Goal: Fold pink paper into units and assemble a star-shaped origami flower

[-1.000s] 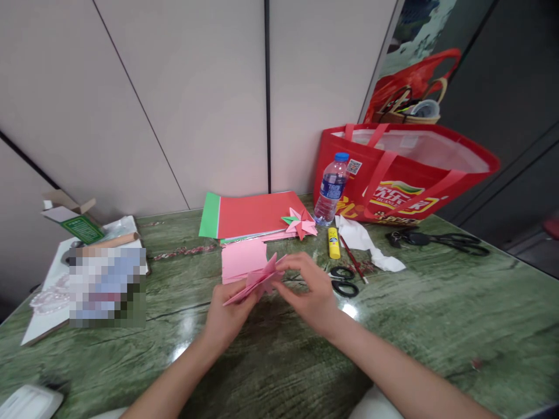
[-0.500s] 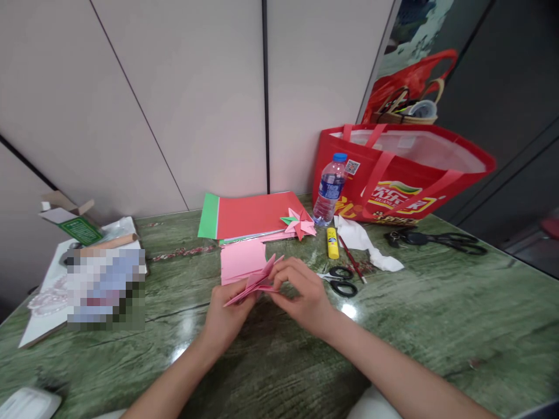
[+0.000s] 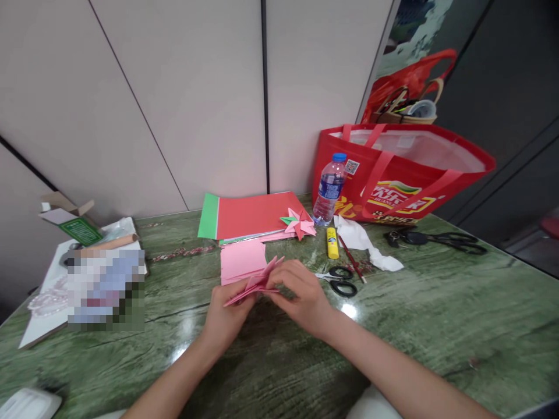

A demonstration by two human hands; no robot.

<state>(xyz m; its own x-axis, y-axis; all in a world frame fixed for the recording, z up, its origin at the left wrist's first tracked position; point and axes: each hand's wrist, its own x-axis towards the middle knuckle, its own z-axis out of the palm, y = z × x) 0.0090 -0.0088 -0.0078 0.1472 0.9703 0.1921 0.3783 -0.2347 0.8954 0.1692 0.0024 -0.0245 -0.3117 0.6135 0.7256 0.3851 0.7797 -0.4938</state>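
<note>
Both my hands hold a folded pink paper piece [image 3: 258, 282] just above the green marble table [image 3: 437, 314]. My left hand [image 3: 227, 314] grips its lower left part from below, fingers curled. My right hand [image 3: 301, 294] pinches its right side, fingers pressed together on the folds. Right behind the piece lies a flat pink paper sheet [image 3: 242, 261]. Farther back rests a stack of red and green paper [image 3: 248, 216] with a finished pink and green origami flower [image 3: 300, 223] at its right corner.
Right of my hands lie small black scissors [image 3: 340, 280], a yellow glue stick [image 3: 332, 242], a red pencil and crumpled white paper [image 3: 364, 241]. A water bottle [image 3: 329, 189] and a red tote bag [image 3: 402, 174] stand behind. Large scissors [image 3: 441, 240] lie at right; a board and box [image 3: 70, 221] at left.
My right hand has slid slightly left and down along the pink piece, closing in on its folds. My left hand has barely moved.
</note>
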